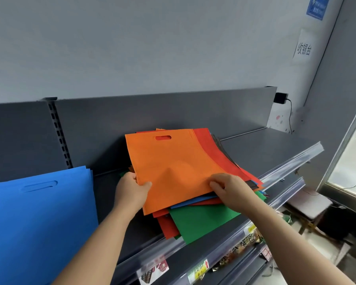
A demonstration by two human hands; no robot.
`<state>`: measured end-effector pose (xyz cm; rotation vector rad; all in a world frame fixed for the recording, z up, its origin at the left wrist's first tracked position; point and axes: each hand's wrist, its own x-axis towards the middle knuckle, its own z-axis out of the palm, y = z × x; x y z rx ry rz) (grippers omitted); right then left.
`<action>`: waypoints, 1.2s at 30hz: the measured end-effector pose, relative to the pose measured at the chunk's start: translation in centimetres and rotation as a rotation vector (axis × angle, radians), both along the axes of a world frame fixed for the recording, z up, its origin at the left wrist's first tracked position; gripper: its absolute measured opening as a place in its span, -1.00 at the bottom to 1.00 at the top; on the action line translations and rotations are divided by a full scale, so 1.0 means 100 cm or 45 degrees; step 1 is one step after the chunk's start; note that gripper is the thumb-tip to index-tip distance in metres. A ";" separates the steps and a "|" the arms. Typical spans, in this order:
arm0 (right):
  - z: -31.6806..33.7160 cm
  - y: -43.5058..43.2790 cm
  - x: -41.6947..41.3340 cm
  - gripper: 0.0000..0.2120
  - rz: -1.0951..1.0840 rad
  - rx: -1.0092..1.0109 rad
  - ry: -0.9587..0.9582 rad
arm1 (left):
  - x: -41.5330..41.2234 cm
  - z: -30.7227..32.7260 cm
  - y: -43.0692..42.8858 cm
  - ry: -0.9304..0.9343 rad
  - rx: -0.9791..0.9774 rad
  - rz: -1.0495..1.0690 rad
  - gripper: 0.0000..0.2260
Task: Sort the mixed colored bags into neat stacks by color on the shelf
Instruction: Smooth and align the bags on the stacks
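So the mixed pile of bags sits mid-frame on the shelf, top bag lying over it. A second stack fills the lower left, with the back panel behind both and snack packets underneath at lower right.

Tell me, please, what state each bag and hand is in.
orange bag: atop mixed pile, held by both hands
green bag: low in pile, sticking out in front
blue bags: stacked separately at left
left hand: grips orange bag's left edge
right hand: pinches orange bag's near edge
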<state>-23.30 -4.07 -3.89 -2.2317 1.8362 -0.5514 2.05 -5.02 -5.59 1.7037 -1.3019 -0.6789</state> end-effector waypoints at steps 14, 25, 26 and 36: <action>-0.005 -0.013 -0.008 -0.59 -0.085 -0.003 0.017 | -0.003 0.002 0.010 0.145 -0.052 0.103 -0.92; -0.001 -0.024 0.029 -0.49 -0.192 0.039 0.112 | 0.021 0.008 0.036 0.140 -0.201 0.055 -0.75; 0.000 -0.024 0.034 -0.49 -0.189 0.046 0.086 | 0.023 0.010 0.039 0.162 -0.232 0.074 -0.73; 0.016 0.004 0.099 -0.49 0.040 -0.085 -0.417 | 0.081 0.020 0.089 0.177 -0.376 0.206 -0.76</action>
